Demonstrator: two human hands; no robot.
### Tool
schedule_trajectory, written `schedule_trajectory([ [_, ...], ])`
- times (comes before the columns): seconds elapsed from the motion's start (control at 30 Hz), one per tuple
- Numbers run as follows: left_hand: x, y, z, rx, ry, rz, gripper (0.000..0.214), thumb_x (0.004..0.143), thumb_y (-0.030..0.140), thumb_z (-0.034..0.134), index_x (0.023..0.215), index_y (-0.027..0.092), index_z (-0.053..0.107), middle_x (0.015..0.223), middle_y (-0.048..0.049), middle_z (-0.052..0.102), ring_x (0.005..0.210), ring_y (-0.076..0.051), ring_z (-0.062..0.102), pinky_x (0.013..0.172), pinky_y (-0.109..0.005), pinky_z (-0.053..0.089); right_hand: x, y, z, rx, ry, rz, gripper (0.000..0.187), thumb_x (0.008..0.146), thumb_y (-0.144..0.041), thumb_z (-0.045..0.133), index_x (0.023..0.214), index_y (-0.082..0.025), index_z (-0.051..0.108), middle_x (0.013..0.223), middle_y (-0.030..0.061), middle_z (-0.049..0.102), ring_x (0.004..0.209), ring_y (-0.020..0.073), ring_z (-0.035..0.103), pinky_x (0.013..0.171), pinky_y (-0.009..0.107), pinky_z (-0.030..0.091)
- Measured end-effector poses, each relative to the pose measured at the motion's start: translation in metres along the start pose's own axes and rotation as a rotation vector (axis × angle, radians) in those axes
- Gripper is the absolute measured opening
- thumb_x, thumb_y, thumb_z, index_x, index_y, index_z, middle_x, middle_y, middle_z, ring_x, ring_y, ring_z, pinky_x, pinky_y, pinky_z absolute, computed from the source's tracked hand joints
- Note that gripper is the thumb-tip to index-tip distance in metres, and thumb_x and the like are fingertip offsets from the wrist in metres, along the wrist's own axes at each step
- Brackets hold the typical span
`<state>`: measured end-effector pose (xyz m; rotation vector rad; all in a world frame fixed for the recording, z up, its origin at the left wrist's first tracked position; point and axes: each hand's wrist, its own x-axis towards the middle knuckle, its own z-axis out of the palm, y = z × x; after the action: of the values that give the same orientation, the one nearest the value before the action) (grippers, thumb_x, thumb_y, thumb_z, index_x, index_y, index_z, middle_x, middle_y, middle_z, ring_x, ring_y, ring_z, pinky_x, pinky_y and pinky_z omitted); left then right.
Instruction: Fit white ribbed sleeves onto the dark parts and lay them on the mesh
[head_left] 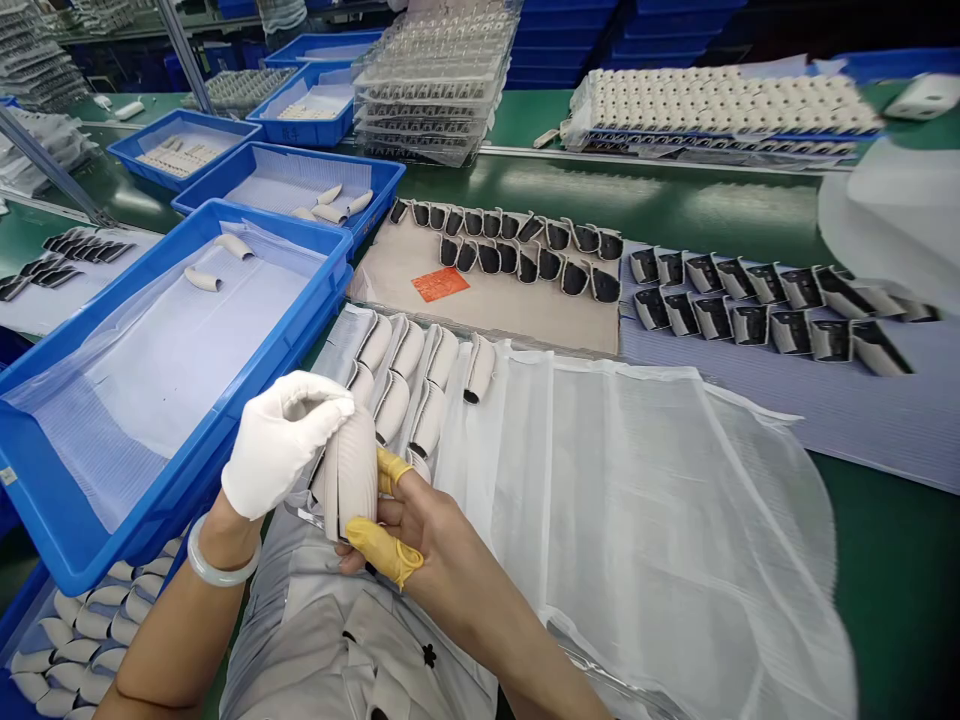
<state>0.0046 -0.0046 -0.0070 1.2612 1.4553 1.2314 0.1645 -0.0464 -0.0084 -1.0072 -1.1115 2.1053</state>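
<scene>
My left hand [281,442], in a white fabric glove, pinches the top of a curved, ribbed off-white shell [355,472]. My right hand [409,530], with yellow finger cots on two fingers, holds the same shell from below and beside it. A jade-like bangle [223,562] circles my left wrist. Just beyond my hands, several similar curved shells [409,365] stand in overlapping rows on a white mesh sheet [637,560], which spreads to the right.
A blue plastic tray [180,390] lined with film, holding two shells, sits left of my hands. More blue trays stand behind it. Black-and-white curved parts lie in rows on a beige board [510,320] and a ribbed mat [750,390]. Stacked clear trays [427,90] rise at the back.
</scene>
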Motion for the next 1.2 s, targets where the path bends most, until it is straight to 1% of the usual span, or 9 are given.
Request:
schedule_trajectory([
  [0.17, 0.003, -0.005, -0.002, 0.002, -0.012, -0.042, 0.013, 0.071, 0.029, 0.071, 0.074, 0.017, 0.068, 0.077, -0.0026, 0.067, 0.066, -0.013, 0.059, 0.053, -0.021, 0.046, 0.003, 0.006, -0.007, -0.011, 0.047, -0.003, 0.038, 0.080, -0.029, 0.064, 0.114, -0.020, 0.050, 0.081, -0.0005, 0.060, 0.064, 0.0137, 0.062, 0.066, 0.033, 0.054],
  [0.27, 0.004, -0.007, 0.000, 0.042, -0.049, -0.044, 0.012, 0.070, 0.028, 0.071, 0.074, 0.017, 0.069, 0.075, -0.0025, 0.068, 0.061, -0.012, 0.057, 0.050, -0.020, 0.045, 0.005, 0.009, -0.015, -0.059, 0.122, -0.022, 0.035, 0.073, -0.033, 0.074, 0.098, -0.019, 0.055, 0.076, -0.0024, 0.057, 0.062, 0.0116, 0.056, 0.060, 0.027, 0.049],
  [0.33, 0.006, -0.009, 0.003, 0.078, -0.075, -0.034, 0.011, 0.069, 0.027, 0.070, 0.073, 0.017, 0.069, 0.074, -0.0032, 0.068, 0.057, -0.011, 0.056, 0.047, -0.020, 0.044, 0.005, 0.009, -0.021, -0.056, 0.161, -0.014, 0.039, 0.065, -0.035, 0.080, 0.089, -0.018, 0.055, 0.074, -0.0030, 0.057, 0.062, 0.0110, 0.054, 0.056, 0.024, 0.046],
  [0.43, 0.011, -0.012, 0.010, 0.094, -0.110, -0.027, 0.009, 0.068, 0.025, 0.069, 0.071, 0.017, 0.069, 0.072, -0.0040, 0.068, 0.057, -0.012, 0.056, 0.044, -0.020, 0.041, 0.006, 0.009, -0.028, 0.024, 0.150, 0.019, 0.044, 0.059, -0.039, 0.083, 0.083, -0.018, 0.053, 0.070, -0.0035, 0.056, 0.062, 0.0111, 0.053, 0.053, 0.023, 0.044],
  [0.57, 0.022, -0.013, 0.022, 0.070, -0.122, -0.043, 0.008, 0.069, 0.025, 0.068, 0.070, 0.018, 0.067, 0.073, -0.0026, 0.068, 0.063, -0.014, 0.060, 0.047, -0.020, 0.043, 0.007, 0.007, -0.035, 0.103, 0.140, 0.014, 0.044, 0.066, -0.045, 0.078, 0.092, -0.018, 0.056, 0.071, -0.0028, 0.057, 0.059, 0.0107, 0.054, 0.053, 0.024, 0.045],
  [0.7, 0.031, -0.010, 0.031, 0.100, -0.113, 0.005, 0.007, 0.070, 0.024, 0.069, 0.069, 0.017, 0.068, 0.075, -0.0020, 0.068, 0.070, -0.014, 0.061, 0.062, -0.023, 0.048, 0.008, 0.004, -0.042, 0.101, 0.114, -0.012, 0.041, 0.073, -0.049, 0.071, 0.095, -0.017, 0.059, 0.070, -0.0020, 0.057, 0.057, 0.0112, 0.055, 0.057, 0.027, 0.046],
  [0.8, 0.034, -0.005, 0.036, 0.092, -0.118, 0.009, 0.009, 0.070, 0.026, 0.070, 0.069, 0.017, 0.068, 0.074, -0.0020, 0.068, 0.073, -0.015, 0.061, 0.069, -0.024, 0.049, 0.008, 0.002, -0.047, 0.077, 0.110, -0.031, 0.041, 0.074, -0.051, 0.069, 0.095, -0.016, 0.061, 0.068, -0.0021, 0.058, 0.056, 0.0110, 0.055, 0.060, 0.029, 0.047],
  [0.97, 0.035, -0.001, 0.041, 0.088, -0.134, 0.019, 0.010, 0.070, 0.026, 0.069, 0.068, 0.017, 0.068, 0.075, -0.0025, 0.069, 0.074, -0.016, 0.062, 0.072, -0.026, 0.050, 0.006, 0.001, -0.050, 0.065, 0.120, -0.049, 0.039, 0.076, -0.049, 0.068, 0.096, -0.017, 0.061, 0.070, -0.0021, 0.058, 0.055, 0.0112, 0.055, 0.063, 0.030, 0.046],
  [1.2, 0.031, -0.005, 0.042, 0.063, -0.141, 0.014, 0.012, 0.071, 0.029, 0.070, 0.072, 0.017, 0.069, 0.079, -0.0032, 0.069, 0.076, -0.016, 0.062, 0.073, -0.026, 0.050, 0.002, 0.001, -0.046, 0.060, 0.144, -0.060, 0.035, 0.077, -0.048, 0.067, 0.092, -0.018, 0.060, 0.071, -0.0023, 0.057, 0.056, 0.0103, 0.054, 0.062, 0.029, 0.048],
])
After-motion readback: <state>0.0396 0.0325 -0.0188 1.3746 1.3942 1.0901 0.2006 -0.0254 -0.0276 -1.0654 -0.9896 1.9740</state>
